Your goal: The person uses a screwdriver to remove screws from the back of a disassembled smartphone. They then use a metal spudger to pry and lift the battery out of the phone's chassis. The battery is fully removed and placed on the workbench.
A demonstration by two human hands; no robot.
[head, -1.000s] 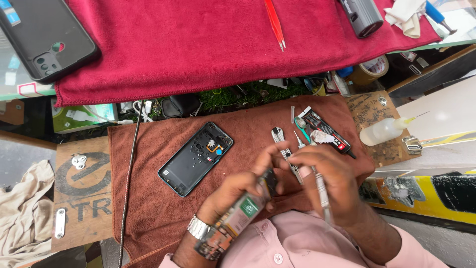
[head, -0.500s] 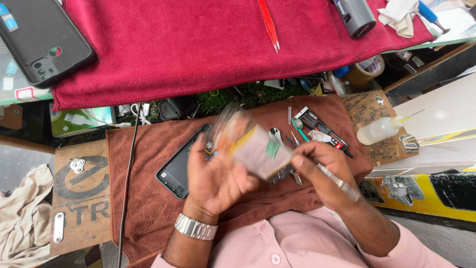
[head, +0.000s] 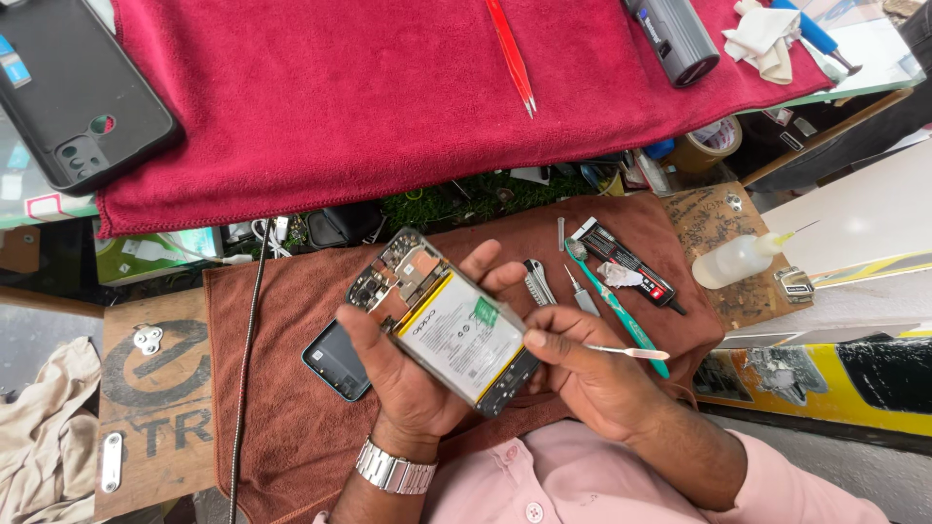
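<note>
My left hand (head: 408,364) cradles an opened phone (head: 442,320) above the brown towel (head: 282,388), its back off, the pale battery and the circuit board facing up at me. My fingers (head: 485,262) wrap round its far edge and my thumb presses its near edge, so they are closed firmly on it. My right hand (head: 592,374) sits just right of the phone, fingers pinched shut on a thin metal tool (head: 621,351) whose free end points away from the phone; the other end is at the phone's right edge, though I cannot tell whether it touches.

Partly under the phone, to its left, a dark back cover (head: 335,361) lies flat on the brown towel. Right of the phone lie a green toothbrush (head: 607,296), a small tube of glue (head: 626,264) and metal tweezers (head: 537,281). Further right stands a clear squeeze bottle (head: 738,260) on its side. Beyond the phone spreads a red towel (head: 369,97) carrying red tweezers (head: 512,53), and at its left end a black phone case (head: 73,92).
</note>
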